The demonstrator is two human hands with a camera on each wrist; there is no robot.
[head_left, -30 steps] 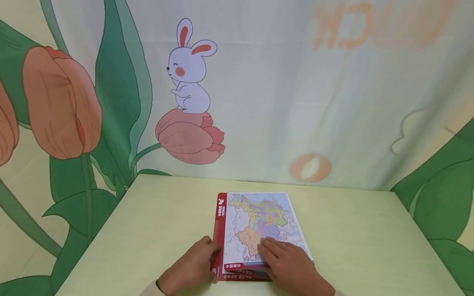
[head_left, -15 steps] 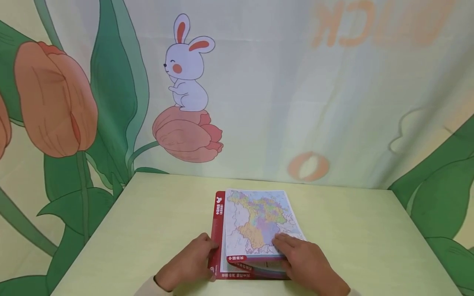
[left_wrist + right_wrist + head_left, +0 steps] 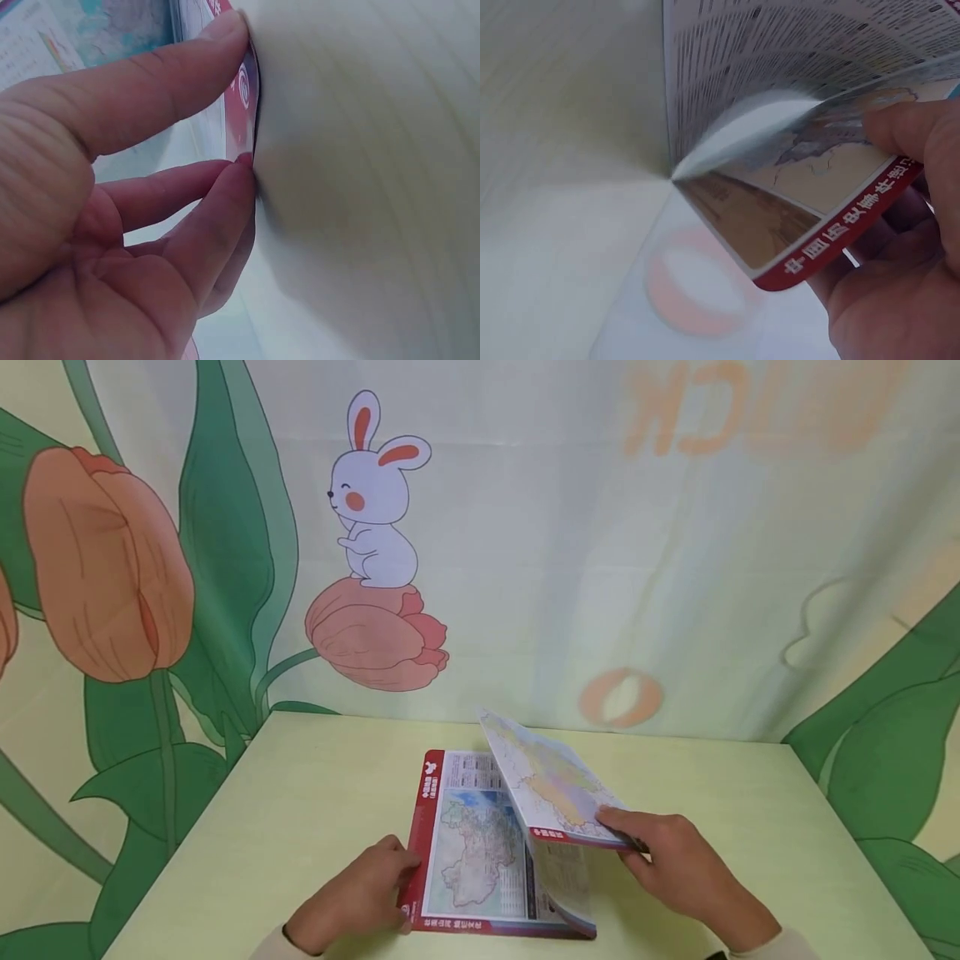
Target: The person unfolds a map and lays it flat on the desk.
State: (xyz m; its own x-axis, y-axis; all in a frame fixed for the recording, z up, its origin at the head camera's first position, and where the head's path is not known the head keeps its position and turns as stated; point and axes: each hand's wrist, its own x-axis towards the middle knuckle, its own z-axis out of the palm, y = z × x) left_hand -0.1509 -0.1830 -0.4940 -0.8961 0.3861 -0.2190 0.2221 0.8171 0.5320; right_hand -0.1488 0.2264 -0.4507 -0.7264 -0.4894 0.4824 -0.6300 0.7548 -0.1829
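A folding map (image 3: 472, 860) with a red border lies on the table, its lower panel flat and printed with a map and text. My right hand (image 3: 678, 864) pinches its raised upper panels (image 3: 555, 777) at the right edge, thumb on top. These stand tilted, partly parted from the panel beneath. In the right wrist view, the fingers of that hand (image 3: 885, 311) hold a panel with a red strip (image 3: 832, 236), and the folds gape open. My left hand (image 3: 360, 889) grips the lower panel's left edge; the left wrist view shows its thumb (image 3: 157, 90) and fingertips on the red border (image 3: 241, 112).
The pale yellow table (image 3: 300, 810) extends around the map on both sides. Behind it hangs a curtain (image 3: 525, 568) printed with a rabbit (image 3: 378, 510), tulips (image 3: 108, 564) and green leaves.
My right hand has lifted the upper panels of the folding map and moved right, baring the lower panel. My left hand stays at the left edge, slightly shifted left with the map.
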